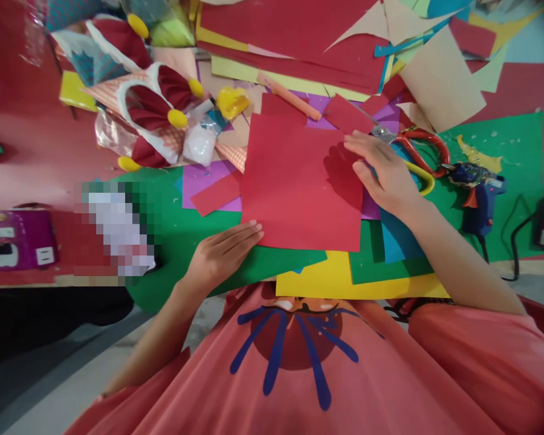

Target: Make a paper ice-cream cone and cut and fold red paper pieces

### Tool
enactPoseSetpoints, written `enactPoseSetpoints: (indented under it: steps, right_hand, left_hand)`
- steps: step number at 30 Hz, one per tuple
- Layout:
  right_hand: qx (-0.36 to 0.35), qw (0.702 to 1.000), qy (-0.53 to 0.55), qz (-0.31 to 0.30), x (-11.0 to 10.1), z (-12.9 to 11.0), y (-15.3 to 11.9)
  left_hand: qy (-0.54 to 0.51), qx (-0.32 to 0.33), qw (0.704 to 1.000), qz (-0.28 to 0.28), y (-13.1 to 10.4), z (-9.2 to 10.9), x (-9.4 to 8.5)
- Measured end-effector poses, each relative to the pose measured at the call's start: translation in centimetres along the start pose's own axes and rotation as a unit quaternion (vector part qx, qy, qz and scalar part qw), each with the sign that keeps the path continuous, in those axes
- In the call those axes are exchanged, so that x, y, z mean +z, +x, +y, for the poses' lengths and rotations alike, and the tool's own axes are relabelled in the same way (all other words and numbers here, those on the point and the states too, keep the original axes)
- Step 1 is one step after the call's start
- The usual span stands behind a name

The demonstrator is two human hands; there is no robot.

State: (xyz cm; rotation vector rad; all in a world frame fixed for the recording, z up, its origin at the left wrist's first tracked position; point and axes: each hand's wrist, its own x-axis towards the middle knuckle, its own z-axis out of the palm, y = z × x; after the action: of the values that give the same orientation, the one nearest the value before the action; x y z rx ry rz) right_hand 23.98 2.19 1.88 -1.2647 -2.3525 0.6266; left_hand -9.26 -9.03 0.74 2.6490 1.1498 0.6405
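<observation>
A large red sheet of paper [299, 187] lies in front of me over green, purple and other coloured sheets. At its lower left corner rests my left hand [224, 251], fingers stretched out and together, the tips touching the paper. My right hand [385, 172] is over the upper right edge, fingers extended with the thumb a little apart, casting a shadow on the sheet. Neither hand grips anything visible. Close to my right hand are red-handled scissors [424, 148] and a yellow handle [421, 176]. A peach-coloured stick [290, 95] lies just beyond the sheet.
A blue glue gun [483, 202] lies on green paper [521, 163] at right. Patterned cone-shaped crafts with yellow tips [156, 103] are piled at upper left. Paper scraps and a stack of red sheets [290, 27] lie at the back. A purple socket block [22, 238] sits far left.
</observation>
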Motion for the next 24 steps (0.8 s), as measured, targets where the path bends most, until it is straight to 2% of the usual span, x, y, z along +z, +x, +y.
enactPoseSetpoints:
  steps: [1, 4, 6, 9, 12, 14, 15, 16, 17, 20, 22, 24]
  right_hand:
    - [-0.011, 1.0, -0.003, -0.007, -0.2, -0.9, -0.6]
    - [-0.084, 0.99, -0.018, -0.11, -0.4, -3.7, -2.8]
    - [-0.1, 0.981, -0.057, -0.155, 0.0, -5.0, -4.5]
    - [-0.086, 0.979, -0.105, -0.153, 0.6, -5.4, -6.3]
    - [-0.073, 0.981, -0.123, -0.128, 0.8, -5.1, -7.3]
    - [-0.077, 0.982, -0.133, -0.109, 0.7, -5.1, -7.6]
    - [-0.084, 0.981, -0.142, -0.104, 0.6, -5.2, -7.6]
    - [-0.093, 0.979, -0.151, -0.102, 0.5, -5.4, -7.6]
    - [-0.102, 0.976, -0.161, -0.104, 0.5, -5.7, -7.6]
    - [-0.119, 0.967, -0.189, -0.124, 0.6, -6.1, -7.4]
    - [-0.12, 0.963, -0.203, -0.134, 0.8, -6.1, -7.2]
    - [-0.116, 0.961, -0.212, -0.134, 1.0, -6.0, -7.2]
  left_hand:
    - [-0.017, -0.005, 1.0, 0.004, -0.1, 0.3, 0.1]
    - [-0.056, -0.039, 0.996, 0.055, 0.4, 1.2, 0.7]
    - [-0.078, -0.048, 0.994, 0.064, 1.0, 1.7, 1.0]
    - [-0.114, -0.053, 0.99, 0.065, 1.8, 1.7, 0.8]
    - [-0.181, -0.072, 0.979, 0.054, 2.6, 0.3, 0.0]
    - [-0.144, -0.115, 0.978, 0.094, 3.5, -1.5, -0.5]
    - [-0.079, -0.125, 0.983, 0.107, 4.2, -2.4, -0.6]
    - [-0.01, -0.145, 0.985, 0.096, 4.9, -3.3, -0.7]
    - [0.026, -0.152, 0.987, 0.051, 5.6, -4.2, -0.6]
    - [0.067, -0.187, 0.978, -0.066, 7.7, -5.6, -0.4]
    - [0.093, -0.22, 0.965, -0.104, 8.7, -5.7, -0.6]
    - [0.109, -0.258, 0.955, -0.101, 9.2, -5.3, -1.1]
